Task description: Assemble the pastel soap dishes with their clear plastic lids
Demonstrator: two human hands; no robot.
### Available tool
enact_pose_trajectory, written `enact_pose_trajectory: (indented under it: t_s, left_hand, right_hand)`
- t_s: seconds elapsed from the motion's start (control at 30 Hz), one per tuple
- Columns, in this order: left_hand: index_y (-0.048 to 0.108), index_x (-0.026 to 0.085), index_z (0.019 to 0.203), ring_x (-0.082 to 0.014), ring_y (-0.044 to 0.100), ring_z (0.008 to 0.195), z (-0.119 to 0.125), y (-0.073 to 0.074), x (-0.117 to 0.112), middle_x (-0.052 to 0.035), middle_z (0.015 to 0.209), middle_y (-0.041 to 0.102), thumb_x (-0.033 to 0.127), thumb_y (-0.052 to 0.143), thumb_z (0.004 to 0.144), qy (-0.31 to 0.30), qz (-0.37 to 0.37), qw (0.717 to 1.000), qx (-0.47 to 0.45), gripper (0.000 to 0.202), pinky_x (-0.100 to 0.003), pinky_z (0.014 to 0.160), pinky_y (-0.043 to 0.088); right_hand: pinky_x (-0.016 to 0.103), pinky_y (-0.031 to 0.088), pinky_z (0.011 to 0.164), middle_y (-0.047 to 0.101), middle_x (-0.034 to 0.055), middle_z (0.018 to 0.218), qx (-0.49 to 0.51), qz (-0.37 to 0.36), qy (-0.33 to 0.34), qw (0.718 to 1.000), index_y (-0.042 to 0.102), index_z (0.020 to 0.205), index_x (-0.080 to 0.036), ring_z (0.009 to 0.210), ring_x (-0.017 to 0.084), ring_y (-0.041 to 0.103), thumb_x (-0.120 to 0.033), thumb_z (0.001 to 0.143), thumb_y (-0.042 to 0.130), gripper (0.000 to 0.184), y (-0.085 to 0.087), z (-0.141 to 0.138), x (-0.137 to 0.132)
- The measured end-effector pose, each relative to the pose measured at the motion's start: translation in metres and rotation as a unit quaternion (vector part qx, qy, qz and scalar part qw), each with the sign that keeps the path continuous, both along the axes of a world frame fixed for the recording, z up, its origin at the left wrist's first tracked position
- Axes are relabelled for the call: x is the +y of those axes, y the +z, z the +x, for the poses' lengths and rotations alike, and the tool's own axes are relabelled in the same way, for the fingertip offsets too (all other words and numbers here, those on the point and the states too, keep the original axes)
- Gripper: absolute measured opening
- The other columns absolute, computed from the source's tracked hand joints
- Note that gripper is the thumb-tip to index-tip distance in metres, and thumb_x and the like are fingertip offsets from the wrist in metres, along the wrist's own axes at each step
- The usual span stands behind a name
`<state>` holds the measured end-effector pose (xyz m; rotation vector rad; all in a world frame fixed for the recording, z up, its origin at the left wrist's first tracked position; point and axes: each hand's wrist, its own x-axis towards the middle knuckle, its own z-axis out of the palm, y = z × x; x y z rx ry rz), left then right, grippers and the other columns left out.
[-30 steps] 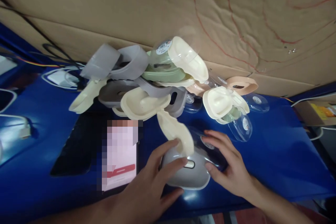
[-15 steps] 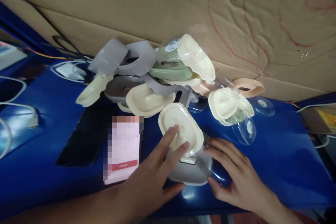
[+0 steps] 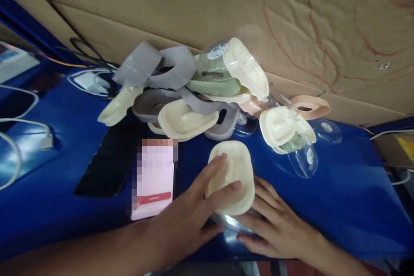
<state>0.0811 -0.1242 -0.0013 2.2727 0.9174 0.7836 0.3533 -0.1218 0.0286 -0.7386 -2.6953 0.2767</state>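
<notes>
Cream, smooth, round-cornered plastic lid (image 3: 238,164): my head view shows it under the spread fingers of my left hand (image 3: 194,211), above the glossy blue counter (image 3: 349,189). My right hand (image 3: 274,224) curves beside shiny clear plastic (image 3: 233,223); whether its fingers pinch, I cannot tell.

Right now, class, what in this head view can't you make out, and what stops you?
All in the head view:
- What lies under the cream tray: mostly hidden by the tray, left hand and right hand.
- Most of the phone screen: masked by pixel blocks.
- Print on the round sticker: too small and blurred.
- Cardboard box: cut off by the right edge.
</notes>
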Motion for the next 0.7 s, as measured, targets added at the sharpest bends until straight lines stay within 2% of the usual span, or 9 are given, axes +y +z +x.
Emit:
enact_pose_trajectory:
  t_s: [0.1,0.17,0.27,0.37,0.57,0.63,0.7]
  left_hand:
    - [0.031,0.027,0.166,-0.0415,0.028,0.162,-0.0005,0.0019,0.0044,-0.0182,0.177,0.016,0.008,0.096,0.069,0.005,0.01,1.0,0.018,0.118,-0.061,0.117,0.052]
    - [0.032,0.029,0.166,-0.0407,0.031,0.16,-0.0009,0.0031,0.0068,-0.0176,0.175,0.021,0.012,0.098,0.07,0.0,0.005,0.999,0.034,0.117,-0.065,0.118,0.05]
    - [0.032,0.031,0.166,-0.0398,0.033,0.159,-0.0015,0.0045,0.0079,-0.0169,0.174,0.022,0.015,0.098,0.071,-0.01,-0.01,0.999,0.041,0.117,-0.063,0.117,0.052]
    - [0.031,0.031,0.167,-0.0409,0.032,0.16,-0.0019,0.0047,0.0074,-0.0167,0.176,0.017,0.017,0.097,0.073,-0.021,-0.018,0.999,0.04,0.115,-0.061,0.117,0.052]
    - [0.027,0.033,0.167,-0.0407,0.028,0.162,-0.0031,0.0013,0.0081,-0.0148,0.178,0.012,0.019,0.094,0.078,-0.041,-0.042,0.997,0.042,0.112,-0.061,0.121,0.047]
    - [0.027,0.034,0.168,-0.0408,0.027,0.162,-0.004,0.0014,0.0091,-0.0138,0.178,0.009,0.025,0.095,0.078,-0.045,-0.045,0.997,0.037,0.113,-0.06,0.121,0.048]
    - [0.028,0.034,0.167,-0.0416,0.028,0.162,-0.0049,0.0034,0.0106,-0.0139,0.178,0.009,0.042,0.094,0.08,-0.052,-0.046,0.997,0.026,0.11,-0.06,0.121,0.048]
  right_hand:
    - [0.049,0.026,0.132,0.065,0.0085,0.146,-0.004,-0.008,0.007,1.0,0.067,0.138,-0.021,0.148,0.027,0.047,-0.035,0.102,0.065,0.038,-0.0023,-0.0022,0.0002]
    - [0.049,0.023,0.133,0.063,0.0087,0.148,-0.005,-0.007,0.01,1.0,0.067,0.139,-0.021,0.15,0.028,0.044,-0.036,0.102,0.064,0.04,-0.004,-0.0022,0.0006]
    - [0.049,0.019,0.134,0.064,0.0057,0.147,0.0,-0.012,0.008,1.0,0.068,0.139,-0.025,0.147,0.027,0.045,-0.037,0.102,0.064,0.039,-0.0063,-0.0018,0.0002]
    - [0.05,0.021,0.132,0.065,0.0033,0.143,0.004,-0.024,0.008,1.0,0.067,0.141,-0.031,0.146,0.027,0.045,-0.035,0.101,0.066,0.041,-0.0069,-0.0024,-0.0003]
    - [0.052,0.026,0.13,0.063,0.0061,0.143,-0.01,-0.029,0.018,0.999,0.069,0.14,-0.029,0.149,0.029,0.04,-0.037,0.101,0.066,0.04,-0.0088,-0.0028,0.0006]
    - [0.052,0.026,0.129,0.062,0.0066,0.146,-0.025,-0.014,0.02,0.999,0.068,0.141,-0.03,0.151,0.03,0.037,-0.04,0.102,0.067,0.041,-0.0097,-0.0014,0.0003]
    - [0.051,0.026,0.13,0.062,0.006,0.148,-0.039,0.004,0.02,0.999,0.067,0.143,-0.032,0.152,0.029,0.036,-0.042,0.102,0.068,0.042,-0.0093,0.0002,0.0001]
